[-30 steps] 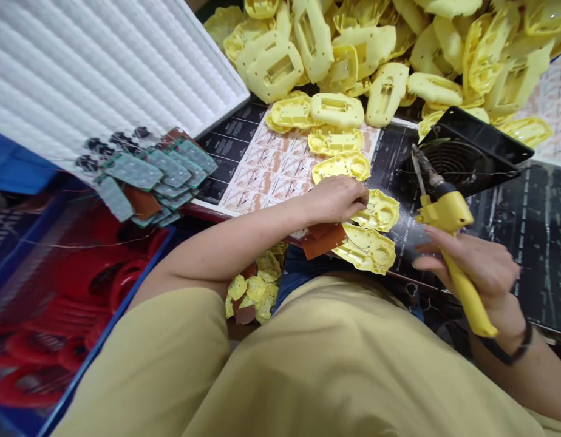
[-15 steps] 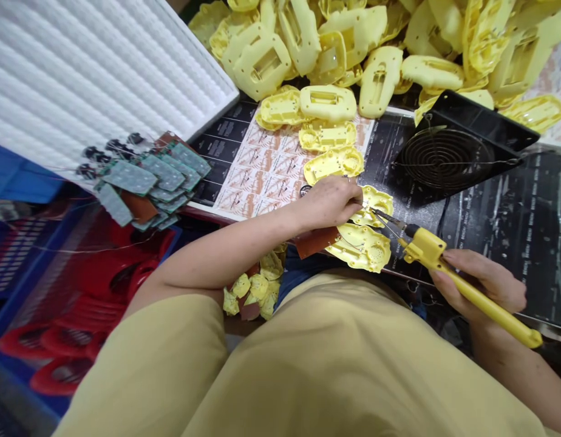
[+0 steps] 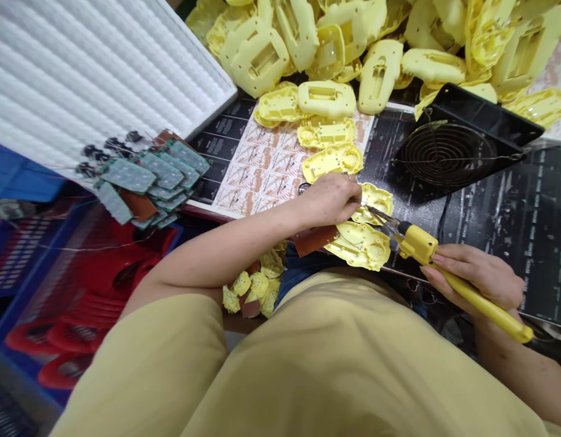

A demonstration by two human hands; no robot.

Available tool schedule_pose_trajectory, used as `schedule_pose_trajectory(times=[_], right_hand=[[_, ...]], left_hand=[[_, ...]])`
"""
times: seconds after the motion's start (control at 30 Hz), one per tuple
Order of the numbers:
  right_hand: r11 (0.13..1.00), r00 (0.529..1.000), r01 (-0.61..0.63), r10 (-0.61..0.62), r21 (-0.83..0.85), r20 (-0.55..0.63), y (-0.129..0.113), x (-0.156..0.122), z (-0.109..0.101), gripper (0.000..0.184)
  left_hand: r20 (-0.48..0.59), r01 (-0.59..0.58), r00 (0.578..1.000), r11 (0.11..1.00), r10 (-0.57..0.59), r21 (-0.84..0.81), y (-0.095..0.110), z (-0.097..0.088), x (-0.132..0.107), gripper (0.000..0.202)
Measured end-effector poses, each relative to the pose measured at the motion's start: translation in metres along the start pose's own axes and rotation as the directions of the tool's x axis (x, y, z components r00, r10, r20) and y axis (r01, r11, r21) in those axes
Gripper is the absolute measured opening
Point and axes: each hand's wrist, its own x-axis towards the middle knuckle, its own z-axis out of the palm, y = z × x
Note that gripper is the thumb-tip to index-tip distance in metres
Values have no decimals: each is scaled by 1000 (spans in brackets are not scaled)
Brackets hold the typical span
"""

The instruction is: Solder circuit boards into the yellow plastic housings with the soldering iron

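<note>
My right hand (image 3: 478, 276) is wrapped round the handle of a yellow soldering iron (image 3: 485, 303). Its dark metal tip points left, over a yellow plastic shell (image 3: 378, 200) and close to the fingers of my left hand (image 3: 333, 199). Those fingers are pinched together above the same shell; what they hold, if anything, is hidden. Nearer to me lies another yellow shell (image 3: 362, 246), inside facing up, with a round speaker-like grid at its right end. A brown circuit board (image 3: 314, 241) sits at its left, under my left wrist, and a thin wire runs over the shell.
A black fan (image 3: 439, 155) stands right of the shells. More yellow shells (image 3: 328, 100) line up behind and heap at the back. Stacked green circuit boards (image 3: 164, 173) with wired black parts lie left, by a white foam sheet (image 3: 125, 67). A blue crate (image 3: 66, 261) holds red parts.
My right hand has brought the soldering iron a little to the left, so its tip is nearer my left fingers. My left hand stays pinched over the shell.
</note>
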Motion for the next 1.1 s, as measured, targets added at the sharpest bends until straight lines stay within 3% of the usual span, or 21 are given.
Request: schedule_pose_trajectory(times=[0.27,0.43,0.53,0.7,0.87,1.1], right_hand=[[998,999,28,-27,-56,30,0,2,-2,13],[994,994,-106,106,-38,7,6,-14,-10,3],[996,996,-86,84,-36,-34,4,-16,-10,19],[981,992,-99,84,-168,-91,-3,-14,-4,42],[999,998,-16,14,-31,-61,0,-12,2,29],[1000,1000,12,-11,-17,10,2,-6,4,25]], left_hand=[[-14,-11,1000,1000,11,-1,-1,1,0,21],[2,14,1000,1000,-14,5,2,-1,1,21],[14,31,999,999,-31,-26,1,-3,1,20],[5,41,999,992,-41,-122,-4,-5,-1,20],[31,48,998,995,-45,-87,-2,-5,0,21],[45,51,998,998,-50,-37,-1,-3,3,19]])
